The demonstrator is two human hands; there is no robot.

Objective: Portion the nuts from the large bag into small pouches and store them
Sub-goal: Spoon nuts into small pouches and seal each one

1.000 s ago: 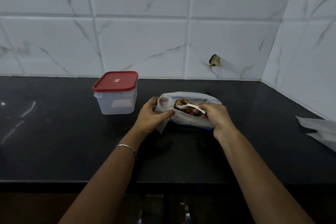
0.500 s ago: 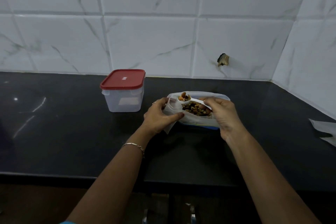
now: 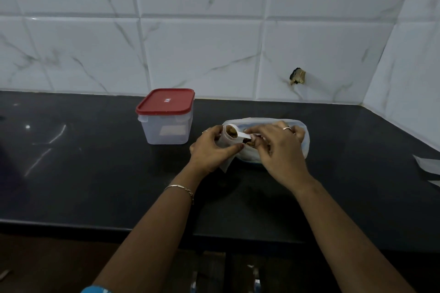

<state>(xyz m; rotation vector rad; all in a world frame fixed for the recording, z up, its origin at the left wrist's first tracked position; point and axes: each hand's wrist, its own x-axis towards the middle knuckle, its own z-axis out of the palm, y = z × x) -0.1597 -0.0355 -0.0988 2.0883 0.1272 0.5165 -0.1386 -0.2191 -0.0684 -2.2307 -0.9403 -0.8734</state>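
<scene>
1. Left hand (image 3: 210,148): fingers curled round pouch (image 3: 225,141), mouth turned right.
2. Right hand (image 3: 281,150): pinches spoon (image 3: 241,135) by its handle; long axis runs left-right, bowl of nuts (image 3: 231,131) at the pouch mouth. Likely mid-tip.
3. Bag (image 3: 303,143): open on counter (image 3: 95,173), under and behind right hand, just right of pouch.
4. Box (image 3: 166,123), red lid: left of hands, apart, closed.

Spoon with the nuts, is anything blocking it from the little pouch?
Nothing visible is. The spoon has its bowl right at the open mouth of the small pouch, which the left hand holds; the right hand holds the handle.
</scene>
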